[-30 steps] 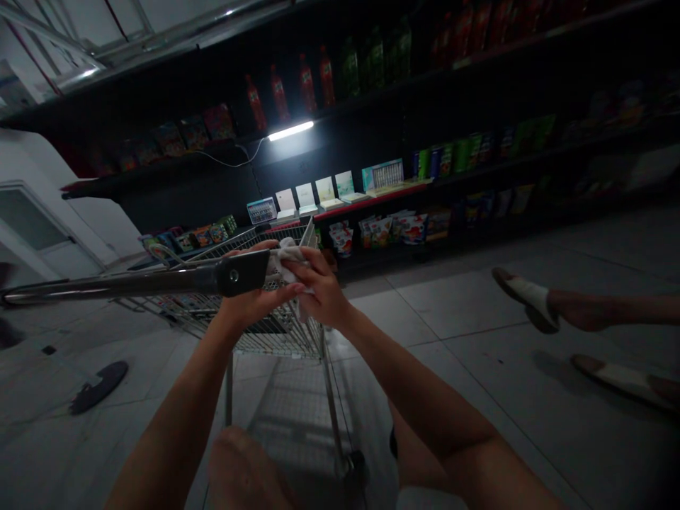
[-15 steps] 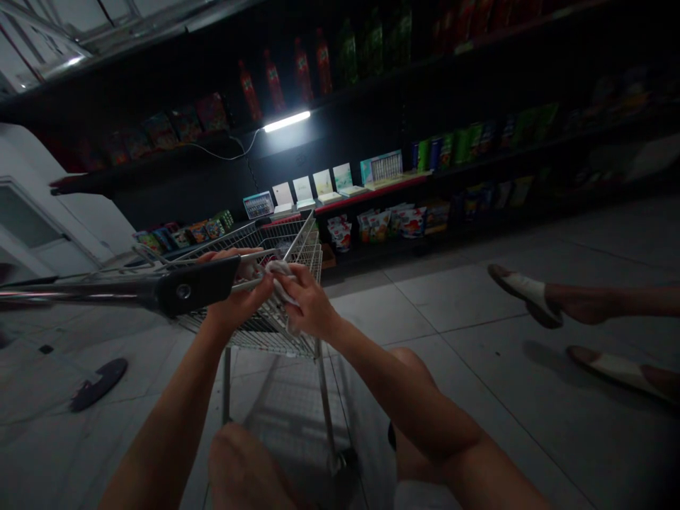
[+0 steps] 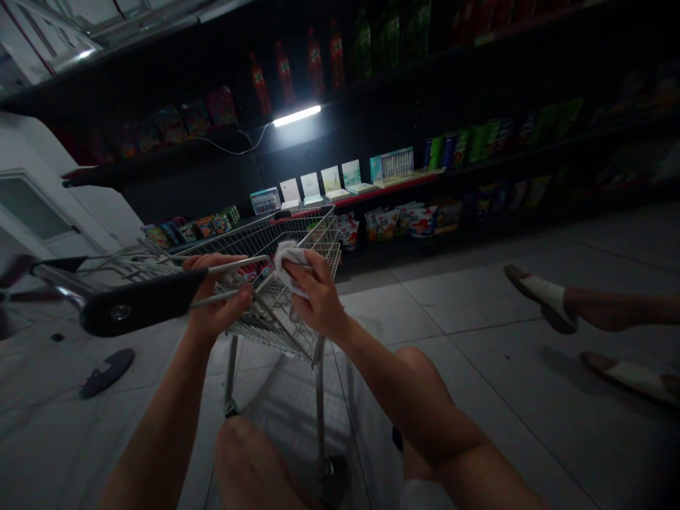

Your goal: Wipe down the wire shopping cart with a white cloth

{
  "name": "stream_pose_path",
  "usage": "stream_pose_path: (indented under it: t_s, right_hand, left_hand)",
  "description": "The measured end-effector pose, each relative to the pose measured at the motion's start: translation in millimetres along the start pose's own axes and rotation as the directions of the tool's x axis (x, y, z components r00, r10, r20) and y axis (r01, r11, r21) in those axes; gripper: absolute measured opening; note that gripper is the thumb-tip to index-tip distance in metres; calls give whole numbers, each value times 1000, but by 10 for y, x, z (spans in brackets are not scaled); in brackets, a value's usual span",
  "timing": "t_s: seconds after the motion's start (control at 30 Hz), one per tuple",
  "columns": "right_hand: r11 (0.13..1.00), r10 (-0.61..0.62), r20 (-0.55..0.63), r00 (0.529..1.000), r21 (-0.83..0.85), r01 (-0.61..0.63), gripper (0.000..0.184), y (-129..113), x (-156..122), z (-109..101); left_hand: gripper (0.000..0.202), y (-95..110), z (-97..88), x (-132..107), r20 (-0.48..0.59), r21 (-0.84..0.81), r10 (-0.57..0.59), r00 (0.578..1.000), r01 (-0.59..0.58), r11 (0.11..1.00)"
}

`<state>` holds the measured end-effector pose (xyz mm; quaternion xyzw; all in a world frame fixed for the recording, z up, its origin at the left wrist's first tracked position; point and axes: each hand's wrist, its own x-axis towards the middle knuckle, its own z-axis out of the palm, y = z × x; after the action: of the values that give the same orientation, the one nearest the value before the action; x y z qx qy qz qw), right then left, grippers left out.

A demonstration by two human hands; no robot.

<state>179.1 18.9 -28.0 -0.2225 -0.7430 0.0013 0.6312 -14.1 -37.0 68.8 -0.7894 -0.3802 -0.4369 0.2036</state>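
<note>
A wire shopping cart [image 3: 302,237] stands in front of me in a dim shop aisle. My left hand [image 3: 215,297] is wrapped round the thin metal bar just past the cart's black handle [image 3: 141,304]. My right hand [image 3: 313,294] is closed on a crumpled white cloth [image 3: 287,258] and presses it against the cart's near wire corner. Both my knees show at the bottom of the view.
Dark shelves [image 3: 382,188] of bottles, boxes and snack packs run behind the cart. Another person's feet in white sandals [image 3: 536,290] stretch in from the right over the tiled floor. A dark sandal [image 3: 106,370] lies on the floor at left. A white door stands far left.
The cart has turned, its handle swinging left and down. My right hand with the cloth has shifted from the handle end to the basket's wire corner. My left hand kept its grip.
</note>
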Motion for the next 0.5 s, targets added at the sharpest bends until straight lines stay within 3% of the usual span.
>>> stream_pose_path:
  t_s: [0.07, 0.13, 0.27, 0.4, 0.43, 0.5]
  right_hand:
    - [1000, -13, 37, 999, -4, 13, 65, -123, 123, 135]
    - [999, 49, 63, 997, -22, -47, 71, -111, 97, 304]
    - [974, 216, 113, 970, -94, -206, 74, 264, -340, 529]
    - [893, 436, 227, 871, -233, -386, 67, 548, -649, 465]
    - [885, 449, 225, 865, -244, -396, 65, 539, -654, 435]
    - [916, 382, 206, 901, -215, -339, 65, 446, -607, 407]
  left_hand:
    - [28, 5, -23, 4, -42, -14, 39, 998, -39, 999]
    - [29, -6, -42, 0, -37, -13, 51, 998, -51, 999]
    - [30, -99, -91, -39, -69, -36, 69, 995, -72, 997]
    - [26, -234, -148, -102, -103, -123, 80, 991, -92, 988]
    - [25, -265, -161, -120, -109, -134, 70, 992, -84, 987]
    - [23, -320, -187, -161, -96, -121, -4, 995, -8, 993]
